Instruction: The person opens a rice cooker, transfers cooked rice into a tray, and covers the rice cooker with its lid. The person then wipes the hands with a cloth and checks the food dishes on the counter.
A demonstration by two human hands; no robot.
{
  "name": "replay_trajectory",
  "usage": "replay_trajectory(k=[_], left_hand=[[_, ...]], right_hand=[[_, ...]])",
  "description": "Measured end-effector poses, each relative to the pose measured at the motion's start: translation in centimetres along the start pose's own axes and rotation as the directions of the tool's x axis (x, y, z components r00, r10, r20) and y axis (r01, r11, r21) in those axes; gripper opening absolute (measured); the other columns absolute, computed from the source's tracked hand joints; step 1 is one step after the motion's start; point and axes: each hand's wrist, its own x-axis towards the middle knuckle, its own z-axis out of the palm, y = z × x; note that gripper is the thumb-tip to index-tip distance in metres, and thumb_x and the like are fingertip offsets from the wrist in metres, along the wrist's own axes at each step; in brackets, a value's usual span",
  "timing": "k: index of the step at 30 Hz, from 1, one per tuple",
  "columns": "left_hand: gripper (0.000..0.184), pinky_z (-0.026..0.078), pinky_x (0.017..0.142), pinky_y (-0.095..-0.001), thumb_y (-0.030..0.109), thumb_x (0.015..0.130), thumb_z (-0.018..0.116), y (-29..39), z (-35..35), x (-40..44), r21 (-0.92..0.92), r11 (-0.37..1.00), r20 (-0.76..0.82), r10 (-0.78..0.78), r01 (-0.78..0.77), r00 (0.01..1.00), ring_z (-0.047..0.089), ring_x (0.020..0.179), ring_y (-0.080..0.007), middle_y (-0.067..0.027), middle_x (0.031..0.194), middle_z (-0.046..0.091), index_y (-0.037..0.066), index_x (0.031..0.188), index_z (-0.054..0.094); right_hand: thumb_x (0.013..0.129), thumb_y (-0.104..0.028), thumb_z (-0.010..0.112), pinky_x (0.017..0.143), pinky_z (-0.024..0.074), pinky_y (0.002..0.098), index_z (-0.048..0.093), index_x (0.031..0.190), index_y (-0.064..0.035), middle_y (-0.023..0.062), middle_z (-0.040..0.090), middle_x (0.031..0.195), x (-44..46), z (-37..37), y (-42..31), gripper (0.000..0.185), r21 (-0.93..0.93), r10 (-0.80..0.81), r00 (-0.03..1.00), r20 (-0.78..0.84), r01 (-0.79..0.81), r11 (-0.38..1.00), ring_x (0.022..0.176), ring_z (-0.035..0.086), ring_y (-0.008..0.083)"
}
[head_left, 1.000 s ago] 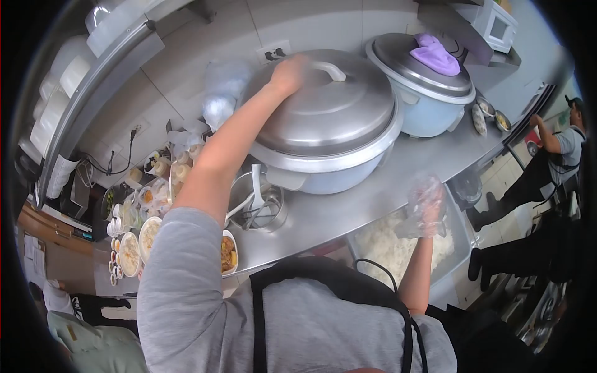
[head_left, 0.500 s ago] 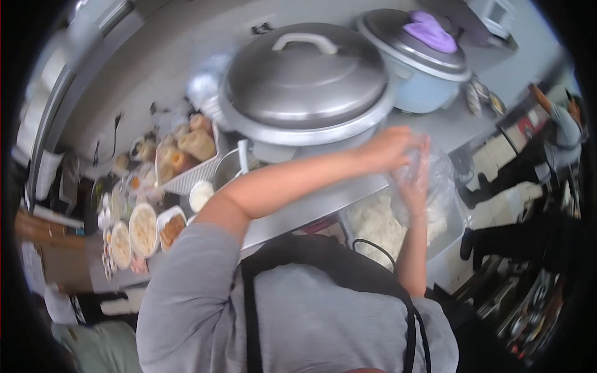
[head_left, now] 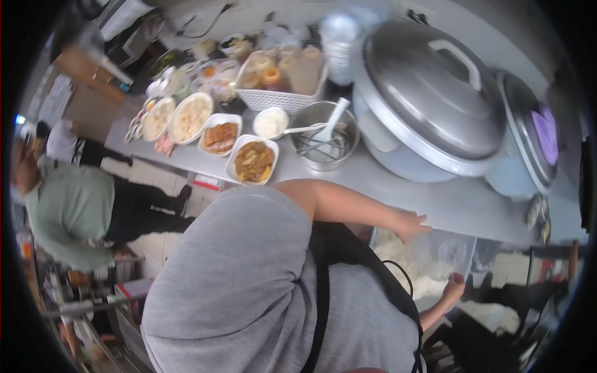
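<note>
In the head view, we are seeing our left hand (head_left: 410, 226) reaching over the tub (head_left: 434, 241), with its fingers spreading out and holding nothing. Our right hand (head_left: 456, 287) is curling up by the tub's side, and we cannot tell if it is gripping the clear plastic (head_left: 453, 253) near it. The white rice (head_left: 426, 286) is sitting inside the tub, next to the metal table (head_left: 463, 211). The big covered pot (head_left: 429, 102) is standing on the table.
</note>
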Motion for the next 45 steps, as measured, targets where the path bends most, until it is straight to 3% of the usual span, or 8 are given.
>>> replay_trajectory(k=[5, 13, 19, 24, 27, 36, 38, 45], left_hand=[[0.047, 0.041, 0.085, -0.0389, 0.021, 0.071, 0.067, -3.1, -0.7, -7.4, -0.215, 0.975, -0.203, -0.104, 0.060, 0.974, 0.051, 0.098, -0.0330, -0.0166, 0.113, 0.048, 0.005, 0.113, 0.052], [0.031, 0.043, 0.081, -0.0396, 0.023, 0.074, 0.060, -5.4, 2.8, -24.3, -0.461, 0.827, -0.464, -0.535, 0.323, 0.706, 0.054, 0.093, -0.0320, -0.0158, 0.097, 0.056, 0.004, 0.100, 0.058], [0.035, 0.043, 0.084, -0.0401, 0.031, 0.077, 0.060, -8.2, 12.8, -35.5, -0.483, 0.566, -0.367, -0.824, 0.668, 0.432, 0.054, 0.096, -0.0319, -0.0168, 0.102, 0.057, 0.008, 0.103, 0.058], [0.039, 0.046, 0.078, -0.0433, 0.035, 0.073, 0.062, -10.7, 29.0, -50.5, -0.457, 0.213, -0.135, -0.976, 0.864, 0.169, 0.056, 0.092, -0.0339, -0.0182, 0.096, 0.059, 0.006, 0.099, 0.059], [0.042, 0.045, 0.078, -0.0423, 0.042, 0.072, 0.061, -9.6, 41.3, -60.5, -0.359, -0.035, 0.113, -0.994, 0.933, 0.007, 0.056, 0.092, -0.0343, -0.0176, 0.094, 0.061, 0.003, 0.089, 0.063], [0.047, 0.053, 0.056, -0.0334, 0.047, 0.071, 0.063, -0.7, 51.3, -73.5, -0.545, -0.532, 0.468, -0.834, 0.648, -0.292, 0.063, 0.059, -0.0205, -0.0118, 0.084, 0.065, 0.004, 0.089, 0.065], [0.044, 0.052, 0.059, -0.0337, 0.045, 0.072, 0.063, -2.2, 49.2, -73.6, -0.548, -0.530, 0.486, -0.832, 0.648, -0.269, 0.064, 0.064, -0.0220, -0.0122, 0.082, 0.065, 0.004, 0.087, 0.066], [0.032, 0.048, 0.076, -0.0350, 0.038, 0.073, 0.062, -7.1, 47.8, -69.5, -0.893, -0.206, 0.093, -0.955, 0.401, -0.283, 0.062, 0.083, -0.0276, -0.0137, 0.084, 0.065, 0.009, 0.084, 0.067]], right_hand=[[0.074, -0.011, 0.047, 0.061, 0.0431, 0.0336, 0.059, 0.075, -0.0043, 0.0095, 0.058, 0.067, 6.0, 2.2, -0.6, 0.014, 0.133, -0.109, 0.899, -0.425, 0.181, 0.974, 0.062, 0.053, 0.0225], [0.083, -0.023, 0.049, 0.055, 0.0412, 0.0311, 0.065, 0.074, -0.0036, 0.0055, 0.059, 0.063, 11.4, 4.7, -2.0, 0.026, 0.251, -0.066, 0.981, -0.180, 0.110, 0.962, 0.057, 0.051, 0.0159], [0.072, -0.015, 0.056, 0.073, 0.0473, 0.0401, 0.066, 0.089, -0.0026, 0.0157, 0.065, 0.086, 7.3, 7.8, -3.8, 0.023, 0.079, 0.172, 0.961, 0.216, -0.193, 0.978, 0.081, 0.061, 0.0331], [0.067, -0.014, 0.052, 0.072, 0.0456, 0.0425, 0.067, 0.082, -0.0069, 0.0163, 0.063, 0.084, 3.7, 13.4, 0.8, 0.022, -0.388, -0.679, 0.722, -0.134, 0.592, 0.706, 0.081, 0.060, 0.0346], [0.067, -0.020, 0.053, 0.071, 0.0436, 0.0440, 0.065, 0.078, -0.0021, 0.0192, 0.062, 0.082, -2.3, 10.7, -4.4, 0.025, -0.044, 0.052, 0.997, 0.059, -0.050, 0.998, 0.079, 0.059, 0.0361], [0.070, -0.017, 0.053, 0.067, 0.0449, 0.0436, 0.063, 0.078, 0.0028, 0.0219, 0.061, 0.078, -8.6, 14.0, -1.0, 0.023, -0.262, 0.036, 0.996, 0.081, -0.014, 0.965, 0.073, 0.059, 0.0388], [0.069, -0.014, 0.053, 0.064, 0.0463, 0.0441, 0.064, 0.078, 0.0009, 0.0210, 0.062, 0.079, -7.8, 16.3, 2.5, 0.020, -0.360, -0.539, 0.780, 0.317, 0.625, 0.692, 0.070, 0.060, 0.0372], [0.067, -0.009, 0.052, 0.065, 0.0459, 0.0447, 0.064, 0.088, -0.0035, 0.0186, 0.064, 0.086, -8.5, 11.1, -6.0, 0.025, -0.118, 0.325, 0.937, 0.125, -0.311, 0.943, 0.080, 0.061, 0.0323]])
